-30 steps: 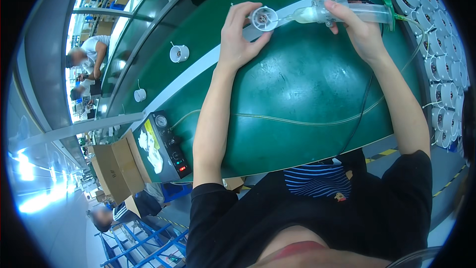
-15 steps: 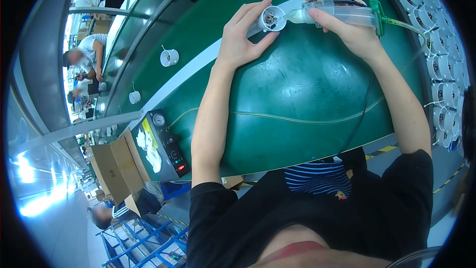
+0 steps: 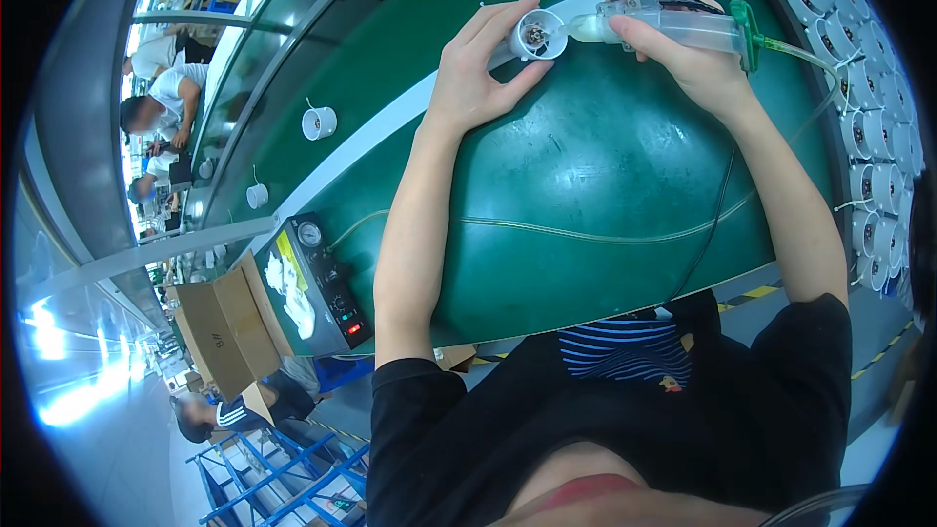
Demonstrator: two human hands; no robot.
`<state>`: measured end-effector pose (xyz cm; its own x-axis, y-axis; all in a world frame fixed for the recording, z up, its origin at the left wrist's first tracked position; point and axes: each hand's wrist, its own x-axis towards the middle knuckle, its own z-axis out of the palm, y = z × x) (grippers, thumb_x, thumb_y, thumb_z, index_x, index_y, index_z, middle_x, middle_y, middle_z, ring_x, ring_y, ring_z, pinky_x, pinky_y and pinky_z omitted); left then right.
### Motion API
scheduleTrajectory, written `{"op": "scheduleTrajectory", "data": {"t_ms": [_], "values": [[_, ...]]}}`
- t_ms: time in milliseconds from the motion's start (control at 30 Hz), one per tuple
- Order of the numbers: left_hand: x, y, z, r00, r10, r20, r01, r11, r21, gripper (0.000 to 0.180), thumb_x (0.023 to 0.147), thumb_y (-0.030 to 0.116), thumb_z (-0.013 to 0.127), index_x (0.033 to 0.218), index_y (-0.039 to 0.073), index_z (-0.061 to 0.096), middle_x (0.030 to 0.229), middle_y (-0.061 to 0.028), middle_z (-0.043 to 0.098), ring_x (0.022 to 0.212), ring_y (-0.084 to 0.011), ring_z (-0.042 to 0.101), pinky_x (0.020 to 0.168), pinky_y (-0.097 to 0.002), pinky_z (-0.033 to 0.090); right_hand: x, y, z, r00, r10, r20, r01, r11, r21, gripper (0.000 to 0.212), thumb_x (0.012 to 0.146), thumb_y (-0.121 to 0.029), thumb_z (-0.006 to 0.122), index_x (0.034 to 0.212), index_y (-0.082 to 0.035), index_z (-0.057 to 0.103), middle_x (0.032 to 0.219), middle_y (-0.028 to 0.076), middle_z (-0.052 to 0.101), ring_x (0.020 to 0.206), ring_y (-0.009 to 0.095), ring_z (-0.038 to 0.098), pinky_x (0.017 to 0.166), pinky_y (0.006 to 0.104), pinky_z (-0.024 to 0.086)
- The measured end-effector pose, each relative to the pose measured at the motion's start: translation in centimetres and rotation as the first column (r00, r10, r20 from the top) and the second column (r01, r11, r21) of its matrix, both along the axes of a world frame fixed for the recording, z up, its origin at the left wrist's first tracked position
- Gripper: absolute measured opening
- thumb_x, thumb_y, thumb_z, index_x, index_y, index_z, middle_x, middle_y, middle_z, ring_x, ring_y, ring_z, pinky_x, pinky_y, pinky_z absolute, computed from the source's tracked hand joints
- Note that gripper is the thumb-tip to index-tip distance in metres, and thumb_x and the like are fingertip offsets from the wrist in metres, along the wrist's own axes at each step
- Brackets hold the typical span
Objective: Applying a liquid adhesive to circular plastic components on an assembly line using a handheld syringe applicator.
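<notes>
My left hand (image 3: 480,66) is wrapped around the side of a small white round cup (image 3: 553,48), thumb below and fingers above. The cup's open mouth shows small metallic and dark parts inside. In my right hand (image 3: 705,76) is a clear dispensing syringe (image 3: 705,32), lying almost level, with its pale nozzle pointing left at the cup's rim. A green cap (image 3: 747,34) closes the syringe's back end, and a clear hose (image 3: 802,51) runs from it. The nozzle's very tip is too small to make out against the cup.
Two more white cups, one (image 3: 318,123) nearer and one (image 3: 257,196) farther left, stand on the green belt. Rows of white cups (image 3: 883,132) fill a rack at right. A dispenser control box (image 3: 330,283) with a gauge sits at the bench's left end, beside an open carton (image 3: 220,332).
The two loose cups on the belt have shifted left and slightly toward me. The syringe nozzle has drawn slightly right at the held cup's rim. Both hands keep their hold.
</notes>
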<state>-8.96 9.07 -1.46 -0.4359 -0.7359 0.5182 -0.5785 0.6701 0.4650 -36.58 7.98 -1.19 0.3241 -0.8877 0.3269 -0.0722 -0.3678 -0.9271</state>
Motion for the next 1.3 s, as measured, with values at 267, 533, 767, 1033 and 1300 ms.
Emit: {"op": "scheduleTrajectory", "data": {"t_ms": [267, 533, 767, 1033, 1300], "values": [[0.1, -0.2, -0.3, 0.999, 0.028, -0.023, -0.028, 1.000, 0.007, 0.056, 0.080, 0.010, 0.083, 0.133, 0.006, 0.066, 0.120, -0.0117, 0.070, 0.107, -0.0249, 0.071, 0.097, -0.0360, 0.057, 0.1, 0.1, 0.4, 1.000, -0.002, 0.026, 0.000, 0.999, 0.052, 0.028, 0.095, -0.023, 0.075, 0.119, -0.008, 0.070, 0.096, 0.000, 0.067, 0.076, 0.006, 0.060, 0.069, 0.0221, 0.049], [3.7, -2.0, -2.8, 0.800, 0.600, 0.012, -0.589, 0.789, -0.175, 0.051, 0.084, 0.014, 0.075, 0.132, 0.005, 0.061, 0.139, -0.0173, 0.057, 0.134, -0.0373, 0.047, 0.114, -0.0460, 0.038, 0.0, 0.0, 0.9, 0.998, -0.015, 0.054, 0.012, 0.999, 0.050, 0.026, 0.096, -0.025, 0.072, 0.116, -0.008, 0.071, 0.094, 0.000, 0.067, 0.073, 0.006, 0.058, 0.067, 0.0215, 0.047], [0.2, -0.8, -0.6, 0.974, 0.215, 0.065, -0.200, 0.962, -0.187, 0.053, 0.086, 0.003, 0.069, 0.138, 0.006, 0.058, 0.140, -0.0172, 0.056, 0.131, -0.0383, 0.053, 0.111, -0.0438, 0.043, -0.5, 0.2, 1.3, 0.994, -0.006, 0.109, -0.003, 0.996, 0.086, 0.023, 0.095, -0.023, 0.074, 0.112, -0.008, 0.071, 0.093, 0.000, 0.068, 0.078, 0.007, 0.061, 0.069, 0.0221, 0.048], [0.2, -0.7, -0.5, 0.965, 0.233, 0.124, -0.235, 0.972, 0.000, 0.033, 0.092, 0.012, 0.068, 0.124, 0.005, 0.066, 0.129, -0.0152, 0.062, 0.123, -0.0353, 0.058, 0.106, -0.0429, 0.048, -0.4, 0.1, 2.0, 0.989, 0.037, 0.144, -0.051, 0.994, 0.096, 0.020, 0.095, -0.018, 0.075, 0.112, -0.007, 0.071, 0.095, -0.001, 0.069, 0.083, 0.007, 0.064, 0.073, 0.0227, 0.050], [1.5, -0.5, -1.0, 0.969, 0.217, 0.120, -0.218, 0.976, -0.004, 0.034, 0.092, 0.014, 0.067, 0.125, 0.007, 0.066, 0.131, -0.0145, 0.060, 0.126, -0.0344, 0.055, 0.108, -0.0423, 0.046, 0.0, 0.5, 1.8, 0.989, -0.038, 0.145, 0.023, 0.995, 0.102, 0.026, 0.093, -0.019, 0.077, 0.115, -0.005, 0.071, 0.093, 0.003, 0.071, 0.076, 0.007, 0.063, 0.064, 0.0225, 0.048]]}}
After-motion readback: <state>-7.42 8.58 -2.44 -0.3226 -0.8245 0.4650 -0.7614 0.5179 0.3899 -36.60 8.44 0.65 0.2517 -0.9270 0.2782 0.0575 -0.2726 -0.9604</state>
